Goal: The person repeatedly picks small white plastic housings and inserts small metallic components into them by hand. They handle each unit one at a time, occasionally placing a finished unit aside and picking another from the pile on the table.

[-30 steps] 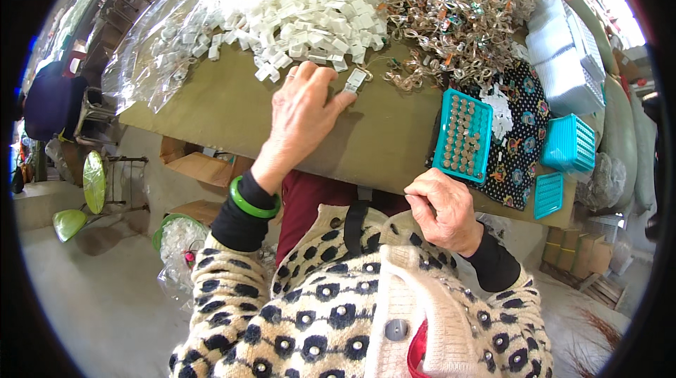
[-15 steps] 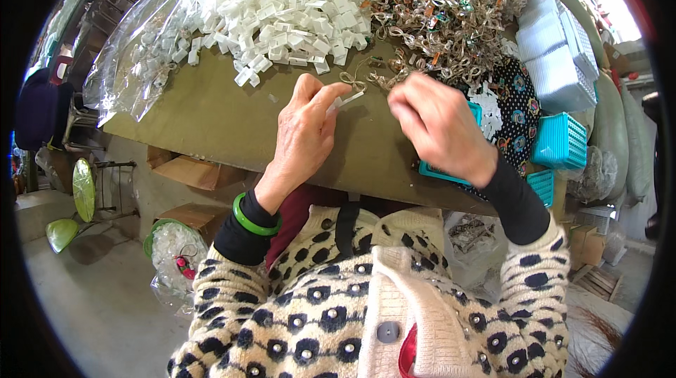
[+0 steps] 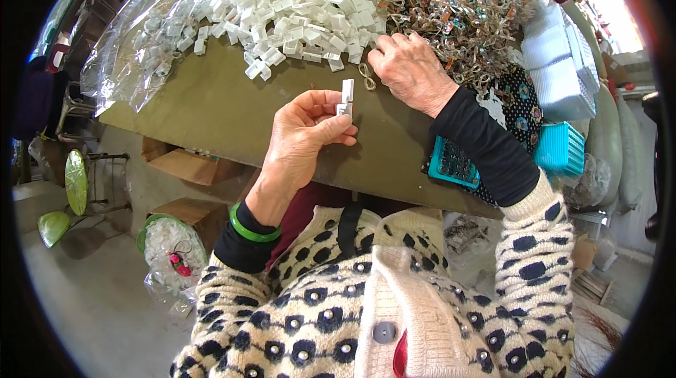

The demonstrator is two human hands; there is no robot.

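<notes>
My left hand (image 3: pixel 299 131) is closed, pinching a small white plastic piece (image 3: pixel 346 96) upright between thumb and fingers above the table. My right hand (image 3: pixel 412 71) reaches to the near edge of a heap of small coiled cable loops (image 3: pixel 458 11); its fingers are bent down, and whatever is in them is hidden. Beside its fingertips a single coiled loop (image 3: pixel 367 76) lies on the table. Behind both hands rises a large heap of white plastic pieces (image 3: pixel 296 4), like the one in my left hand.
Under my right forearm sits a turquoise basket (image 3: pixel 454 162) with small dark items in it. Stacked white trays (image 3: pixel 560 61) and turquoise baskets (image 3: pixel 561 150) stand at the right. Clear plastic sheeting (image 3: pixel 134 54) spreads at the left of the olive tabletop (image 3: pixel 211 110).
My right hand has moved up and left to the heap's edge, away from the turquoise basket. My left hand has turned, and the white piece now points upward.
</notes>
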